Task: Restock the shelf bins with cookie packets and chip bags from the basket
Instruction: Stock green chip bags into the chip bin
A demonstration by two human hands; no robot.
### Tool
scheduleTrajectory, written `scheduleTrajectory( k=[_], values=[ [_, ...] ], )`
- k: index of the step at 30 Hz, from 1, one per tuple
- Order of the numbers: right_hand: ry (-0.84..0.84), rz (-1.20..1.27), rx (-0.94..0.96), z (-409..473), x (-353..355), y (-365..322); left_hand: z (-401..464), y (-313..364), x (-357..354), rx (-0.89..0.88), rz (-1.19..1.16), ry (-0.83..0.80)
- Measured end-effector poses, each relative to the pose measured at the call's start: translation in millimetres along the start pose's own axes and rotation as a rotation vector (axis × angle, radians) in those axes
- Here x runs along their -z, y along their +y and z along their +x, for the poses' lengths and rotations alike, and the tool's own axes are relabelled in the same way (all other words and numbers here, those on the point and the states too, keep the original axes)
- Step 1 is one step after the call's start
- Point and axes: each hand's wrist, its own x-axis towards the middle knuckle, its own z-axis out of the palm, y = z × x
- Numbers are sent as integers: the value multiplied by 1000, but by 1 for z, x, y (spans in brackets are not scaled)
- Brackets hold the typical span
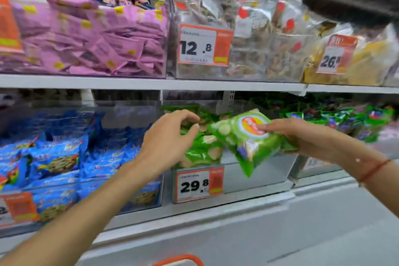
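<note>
My right hand (pixel 302 136) grips a green chip bag (pixel 248 138) with a round yellow-and-red logo, held tilted in front of the clear middle bin (pixel 254 170) on the lower shelf. More green chip bags (pixel 200 151) lie in that bin's left part. My left hand (pixel 170 138) hovers over them with fingers spread and holds nothing. Blue cookie packets (pixel 56 160) fill the bin to the left. An orange basket handle (pixel 183 259) shows at the bottom edge.
The upper shelf carries bins of pink packets (pixel 90 34), clear bags of snacks (pixel 244 34) and yellow bags (pixel 364 60). Price tags read 12.8 (pixel 204 44), 26.8 (pixel 334 55) and 29.8 (pixel 198 183). Small green packets (pixel 349 119) fill the right lower bin.
</note>
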Motion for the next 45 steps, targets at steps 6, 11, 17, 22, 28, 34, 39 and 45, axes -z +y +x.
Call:
scheduleTrajectory(
  k=[6, 11, 17, 22, 28, 34, 39, 45],
  values=[
    [32, 129, -204, 57, 34, 3, 48, -19, -34, -41, 528, -396],
    [398, -527, 65, 111, 26, 7, 49, -34, -49, -117, 721, -355],
    [191, -1047, 395, 162, -22, 19, 46, -35, -51, -157, 734, -298],
    [307, -1192, 618, 190, -33, 24, 45, -38, -55, -191, 736, -263],
    [359, -1284, 517, 198, -31, 25, 45, -42, -58, -227, 711, -193],
    [314, -1357, 536, 187, -41, 32, 45, -42, -59, -187, 714, -220],
    [241, -1217, 476, 190, -37, 25, 44, -41, -59, -179, 692, -224],
    [148, -1216, 440, 198, -32, 10, 43, -39, -59, -170, 688, -226]
  ],
)
